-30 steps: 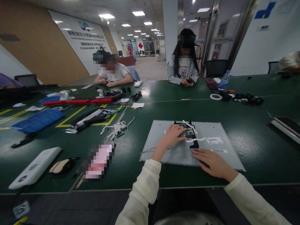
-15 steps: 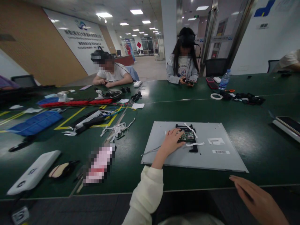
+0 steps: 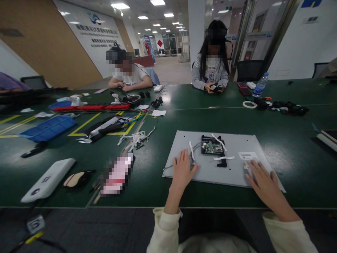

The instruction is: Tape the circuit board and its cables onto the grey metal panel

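Observation:
A flat grey metal panel lies on the green table in front of me. At its middle is a green circuit board in a black bracket, with strips of white tape across it and a grey cable running off to the left. My left hand rests on the panel's left part, fingers spread, beside a tape strip over the cable. On the right part, my right hand lies with fingers outstretched, just below a white label. Neither hand grips anything.
To the left are a pixelated pink item, a computer mouse, a white power bank-like case, crumpled white strips and a blue tray. A water bottle and tape roll stand farther back. Two people sit opposite.
My left hand has moved off the circuit board, left and toward me. My right hand has come up from the table's front edge onto the panel. The view has shifted slightly.

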Demonstrator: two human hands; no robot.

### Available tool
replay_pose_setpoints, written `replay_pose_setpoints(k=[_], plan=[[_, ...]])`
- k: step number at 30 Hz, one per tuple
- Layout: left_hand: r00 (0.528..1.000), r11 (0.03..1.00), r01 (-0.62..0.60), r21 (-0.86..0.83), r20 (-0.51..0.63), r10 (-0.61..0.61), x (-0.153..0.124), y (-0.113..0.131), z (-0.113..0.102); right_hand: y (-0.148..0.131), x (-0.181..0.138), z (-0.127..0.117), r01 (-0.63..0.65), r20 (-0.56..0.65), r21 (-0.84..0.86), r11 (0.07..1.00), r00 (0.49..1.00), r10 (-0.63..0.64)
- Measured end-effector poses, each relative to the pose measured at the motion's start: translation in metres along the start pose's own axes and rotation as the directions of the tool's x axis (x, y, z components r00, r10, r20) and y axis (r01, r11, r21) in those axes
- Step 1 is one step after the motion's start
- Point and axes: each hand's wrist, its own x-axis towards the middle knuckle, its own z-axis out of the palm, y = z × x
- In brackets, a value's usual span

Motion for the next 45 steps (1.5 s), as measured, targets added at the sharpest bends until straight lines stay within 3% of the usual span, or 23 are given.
replay_pose_setpoints(k=[7, 11, 18, 30, 45], plan=[[0.998, 1.000, 0.020, -0.012, -0.064, -0.021, -0.007, 0.000, 0.003, -0.009, 0.004, 0.000, 0.002, 0.044, -0.057, 0.998, 0.999, 0.000], [0.996, 0.998, 0.057, -0.012, -0.070, -0.058, -0.014, -0.002, -0.005, -0.010, 0.005, -0.003, -0.010, 0.047, -0.058, 0.998, 0.999, 0.012], [0.955, 0.963, 0.265, 0.043, -0.153, -0.256, -0.044, -0.039, -0.019, -0.006, 0.005, 0.002, -0.009, 0.033, -0.037, 0.999, 0.999, 0.010], [0.965, 0.965, 0.193, -0.178, -0.144, -0.219, -0.054, -0.053, -0.007, -0.004, 0.004, 0.006, -0.001, 0.009, -0.015, 1.000, 1.000, 0.002], [0.967, 0.992, 0.128, 0.009, -0.222, -0.122, -0.056, -0.048, -0.002, -0.002, 0.004, 0.008, 0.006, -0.009, -0.034, 0.999, 1.000, -0.006]])
